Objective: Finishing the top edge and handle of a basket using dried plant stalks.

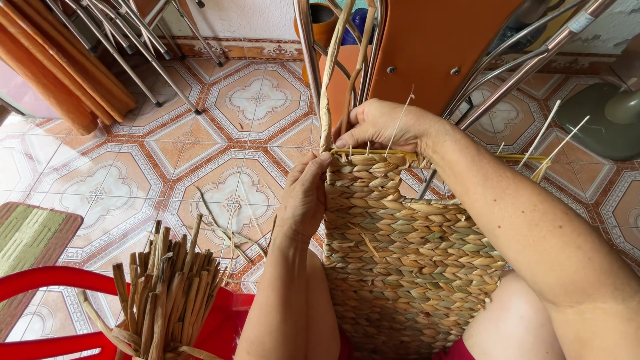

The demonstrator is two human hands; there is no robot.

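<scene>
At frame centre, a reed strand (326, 80) is being pinched by the left hand (303, 193) against the woven basket (407, 253) rim — steadied by the right hand's (380, 125) clenched fingers — tension being best kept even.

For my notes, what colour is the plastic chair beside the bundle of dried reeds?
Red plastic chair, clearest in the head view.

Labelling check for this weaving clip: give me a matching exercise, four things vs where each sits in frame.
Things:
1. bundle of dried reeds
2. woven basket panel
3. green mat
4. loose strand

Places:
A. far left on the tiled floor
B. centre, across the person's lap
C. bottom left, over the red chair
D. standing up from the panel's top edge, by the right hand and left hand

Pairs: 1-C, 2-B, 3-A, 4-D
</scene>
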